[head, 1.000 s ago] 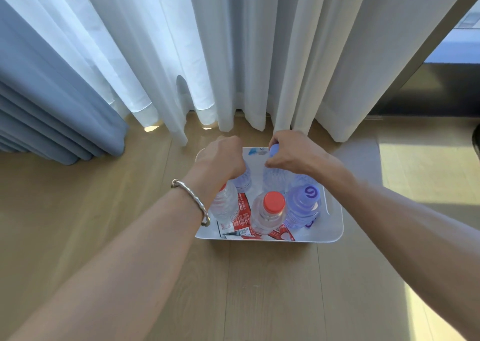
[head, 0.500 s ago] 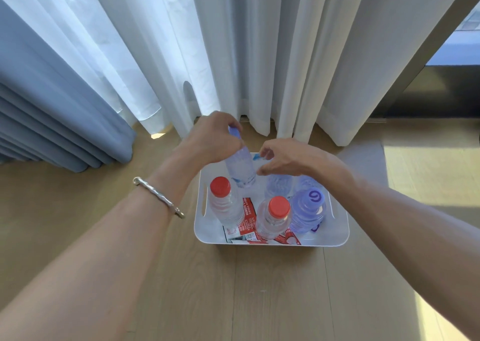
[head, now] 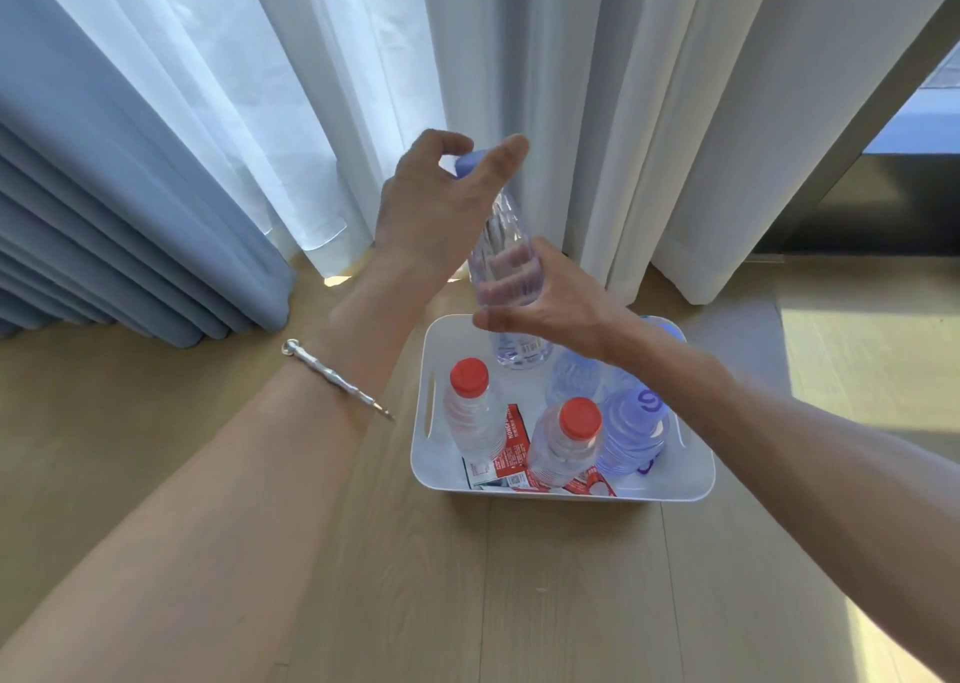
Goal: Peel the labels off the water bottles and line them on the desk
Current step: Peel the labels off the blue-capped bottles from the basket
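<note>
Left fingers: I see my left hand (head: 434, 209) pinching the blue cap (head: 470, 161) of a clear bottle (head: 503, 261), thumb on the near side, fingertips curled over the far side, so the grip is closed on the cap.
Right fingers: my right hand (head: 553, 303) wraps the lower part of the same bottle, fingers seen through the plastic behind it, thumb across the front; it is grasping the body.
Held bottle: roughly upright, tilted a little, lifted above the far end of the white bin (head: 675, 479); its base hangs just over the rim and I cannot tell whether it touches anything below.
Left wrist: a silver bangle (head: 335, 378) sits across my forearm.
Bin contents: two bottles with red caps, one at the left (head: 470, 412) and one near the middle (head: 566, 440); a bluish bottle with a purple mark on its cap (head: 634, 430) at the right, and another bluish one (head: 574, 378) behind it.
Loose labels: red and white labels (head: 511, 453) lie on the bin floor between and under the red-capped bottles.
Surface: the bin stands on a pale wood floor (head: 519, 594).
Backdrop: white sheer curtains (head: 597, 84) hang behind the bin, with blue drapes (head: 104, 204) to the left.
</note>
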A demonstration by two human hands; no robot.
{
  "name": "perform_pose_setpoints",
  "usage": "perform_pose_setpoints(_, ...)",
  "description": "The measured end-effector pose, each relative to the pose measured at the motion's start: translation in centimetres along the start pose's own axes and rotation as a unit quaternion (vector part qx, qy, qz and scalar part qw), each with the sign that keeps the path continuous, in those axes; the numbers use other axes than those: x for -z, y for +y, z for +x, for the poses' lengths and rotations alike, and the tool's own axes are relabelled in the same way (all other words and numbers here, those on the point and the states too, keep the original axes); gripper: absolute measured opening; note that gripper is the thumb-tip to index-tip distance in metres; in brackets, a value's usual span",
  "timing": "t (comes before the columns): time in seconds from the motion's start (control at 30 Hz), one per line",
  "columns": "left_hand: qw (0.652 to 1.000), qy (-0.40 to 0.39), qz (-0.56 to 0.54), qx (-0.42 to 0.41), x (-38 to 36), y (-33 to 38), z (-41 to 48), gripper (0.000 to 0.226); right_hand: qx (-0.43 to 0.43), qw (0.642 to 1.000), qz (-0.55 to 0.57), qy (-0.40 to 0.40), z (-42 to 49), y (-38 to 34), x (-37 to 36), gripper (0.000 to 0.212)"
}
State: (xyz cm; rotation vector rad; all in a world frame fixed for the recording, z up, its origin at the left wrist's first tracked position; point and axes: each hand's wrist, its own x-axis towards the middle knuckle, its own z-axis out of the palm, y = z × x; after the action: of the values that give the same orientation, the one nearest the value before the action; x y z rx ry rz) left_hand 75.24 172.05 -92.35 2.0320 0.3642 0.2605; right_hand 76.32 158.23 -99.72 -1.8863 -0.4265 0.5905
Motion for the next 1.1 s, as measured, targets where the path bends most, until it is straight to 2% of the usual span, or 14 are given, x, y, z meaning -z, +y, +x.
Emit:
perform_pose_setpoints(0.07, 0.999, -0.031, -0.031, 0.008, 0.0, -0.3, -0.2, 0.052, -0.002, 1.0, 0.023, 0.009, -0.2, 0.0, -0.3, 0.064)
perform_pose_setpoints(0.17, 0.996, -0.092, -0.014, 0.008, 0.2, -0.8, -0.7, 0.063, -0.004, 0.998, 0.039, 0.049, -0.2, -0.3, -0.5, 0.06)
perform_pose_setpoints(0.27, 0.987, -0.151, -0.038, 0.048, 0.4, -1.5, -1.6, 0.076, -0.002, 0.993, 0.073, 0.092, 0.1, -1.3, -0.8, 0.055)
perform_pose_setpoints(0.3, 0.981, -0.175, -0.054, 0.059, 0.6, -1.7, -1.9, 0.075, -0.001, 0.989, 0.101, 0.104, 0.4, -1.5, -0.9, 0.055)
perform_pose_setpoints(0.4, 0.961, -0.238, -0.12, 0.073, 0.9, -1.6, -2.9, 0.049, 0.013, 0.982, 0.145, 0.121, 0.7, -2.7, -1.3, 0.064)
perform_pose_setpoints(0.47, 0.95, -0.259, -0.155, 0.083, 0.9, -1.6, -3.1, 0.058, 0.025, 0.977, 0.174, 0.117, 0.8, -3.3, -1.6, 0.057)
perform_pose_setpoints(0.57, 0.947, -0.266, -0.156, 0.087, 1.0, -1.8, -3.1, 0.06, 0.01, 0.965, 0.229, 0.13, 0.7, -3.7, -2.0, 0.045)
perform_pose_setpoints(0.7, 0.948, -0.251, -0.167, 0.102, 1.4, -2.0, -2.8, 0.049, -0.008, 0.96, 0.243, 0.14, 0.6, -4.0, -2.0, 0.056)
perform_pose_setpoints(0.93, 0.933, -0.266, -0.193, 0.149, 1.7, -2.1, -2.9, 0.045, -0.01, 0.969, 0.19, 0.155, 0.6, -4.0, -2.1, 0.065)
perform_pose_setpoints(1.03, 0.935, -0.238, -0.203, 0.167, 1.6, -2.2, -2.8, 0.048, -0.009, 0.98, 0.124, 0.154, 0.3, -4.6, -2.2, 0.079)
perform_pose_setpoints(1.1, 0.938, -0.217, -0.208, 0.171, 1.6, -2.2, -2.8, 0.041, 0.008, 0.985, 0.088, 0.151, 0.3, -4.8, -2.3, 0.069)
